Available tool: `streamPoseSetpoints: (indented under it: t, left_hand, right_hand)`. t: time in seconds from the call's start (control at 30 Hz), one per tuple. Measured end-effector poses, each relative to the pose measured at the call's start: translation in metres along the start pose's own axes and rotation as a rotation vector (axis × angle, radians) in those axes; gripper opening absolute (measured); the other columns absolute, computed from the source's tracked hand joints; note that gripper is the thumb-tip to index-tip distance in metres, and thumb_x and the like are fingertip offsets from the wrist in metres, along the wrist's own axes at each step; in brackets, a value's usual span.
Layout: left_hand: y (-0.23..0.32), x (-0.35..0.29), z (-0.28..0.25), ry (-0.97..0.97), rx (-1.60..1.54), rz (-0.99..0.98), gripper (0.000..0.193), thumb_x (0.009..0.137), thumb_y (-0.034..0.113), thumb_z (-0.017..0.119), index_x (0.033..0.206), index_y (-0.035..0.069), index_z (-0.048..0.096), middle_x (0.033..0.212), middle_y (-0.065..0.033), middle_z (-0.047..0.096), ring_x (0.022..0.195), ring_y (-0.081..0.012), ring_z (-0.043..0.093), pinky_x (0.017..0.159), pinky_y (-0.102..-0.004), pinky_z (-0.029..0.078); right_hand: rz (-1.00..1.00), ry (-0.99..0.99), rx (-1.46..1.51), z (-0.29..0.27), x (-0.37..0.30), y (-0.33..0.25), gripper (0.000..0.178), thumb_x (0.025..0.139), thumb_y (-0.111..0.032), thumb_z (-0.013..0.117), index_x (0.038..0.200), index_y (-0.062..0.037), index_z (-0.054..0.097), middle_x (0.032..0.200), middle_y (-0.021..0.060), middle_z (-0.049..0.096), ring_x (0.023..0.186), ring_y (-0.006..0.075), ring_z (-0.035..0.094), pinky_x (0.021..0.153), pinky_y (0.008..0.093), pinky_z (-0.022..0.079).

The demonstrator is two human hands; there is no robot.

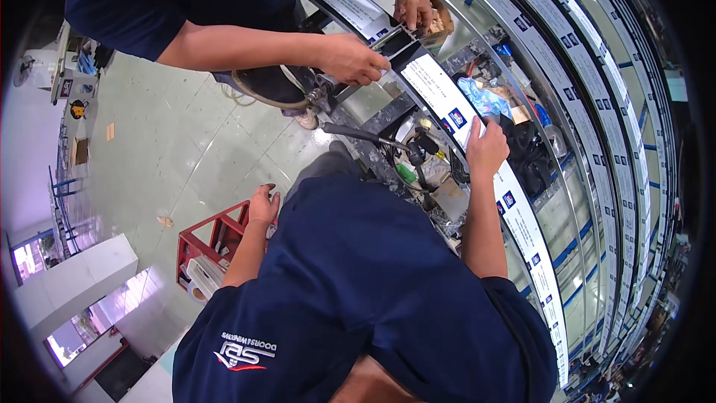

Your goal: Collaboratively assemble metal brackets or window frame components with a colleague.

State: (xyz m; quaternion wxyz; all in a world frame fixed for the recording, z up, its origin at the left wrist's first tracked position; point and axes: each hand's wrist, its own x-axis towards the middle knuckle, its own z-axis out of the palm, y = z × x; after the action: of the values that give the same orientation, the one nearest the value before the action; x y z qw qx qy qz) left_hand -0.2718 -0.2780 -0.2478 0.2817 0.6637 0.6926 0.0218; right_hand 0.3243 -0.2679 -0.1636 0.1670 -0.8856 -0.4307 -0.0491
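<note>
My right hand grips the edge of a long curved profile covered in white printed film. My left hand hangs low on the left, its fingers loosely apart and holding nothing, next to a red metal cart. Across from me, a co-worker in a dark shirt bends over the same profile. Both hands of that person, one nearer me and one farther off, are at a thin metal frame-like piece lying across a dark section of the profile.
More curved film-covered profiles lie on a rack along the right. Beneath the profile sit tools, cables, a light-blue plastic bag and a cardboard box. A hose loops by the co-worker's legs. Tiled floor spreads to the left.
</note>
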Motion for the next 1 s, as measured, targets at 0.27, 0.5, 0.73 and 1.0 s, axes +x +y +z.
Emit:
streamPoseSetpoints:
  t: [0.27, 0.5, 0.73, 1.0]
  left_hand:
    - [0.014, -0.010, 0.011, -0.183, -0.001, -0.102, 0.037, 0.093, 0.023, 0.072, 0.125, 0.003, 0.072, 0.124, -0.0202, 0.073, 0.107, -0.0372, 0.072, 0.099, -0.0448, 0.056]
    - [0.011, 0.042, -0.003, -0.292, 0.047, -0.005, 0.035, 0.093, 0.023, 0.068, 0.120, 0.002, 0.074, 0.124, -0.0211, 0.074, 0.117, -0.0377, 0.070, 0.103, -0.0444, 0.055]
    - [0.060, 0.079, -0.036, -0.133, -0.157, 0.019, 0.029, 0.096, 0.023, 0.067, 0.119, 0.008, 0.075, 0.118, -0.0191, 0.076, 0.109, -0.0369, 0.073, 0.096, -0.0425, 0.058]
    - [0.046, 0.087, -0.012, -0.193, 0.018, 0.230, 0.023, 0.095, 0.023, 0.071, 0.110, 0.006, 0.074, 0.108, -0.0154, 0.078, 0.104, -0.0360, 0.073, 0.093, -0.0439, 0.058]
  right_hand:
    - [0.036, -0.079, 0.008, -0.004, 0.001, -0.002, 0.045, 0.104, -0.046, 0.059, 0.123, -0.0075, 0.072, 0.115, 0.0150, 0.072, 0.110, 0.0361, 0.066, 0.097, 0.0517, 0.045]
    - [0.058, -0.114, -0.029, -0.002, 0.002, -0.001, 0.045, 0.104, -0.046, 0.060, 0.126, -0.0093, 0.072, 0.118, 0.0125, 0.072, 0.113, 0.0337, 0.066, 0.100, 0.0501, 0.044]
    - [0.045, -0.083, -0.010, 0.002, 0.002, 0.000, 0.045, 0.104, -0.047, 0.060, 0.127, -0.0092, 0.071, 0.119, 0.0112, 0.072, 0.114, 0.0333, 0.066, 0.101, 0.0496, 0.044]
    - [0.035, -0.066, 0.008, 0.002, 0.001, 0.000, 0.044, 0.103, -0.045, 0.061, 0.126, -0.0091, 0.071, 0.116, 0.0116, 0.073, 0.112, 0.0335, 0.066, 0.098, 0.0494, 0.045]
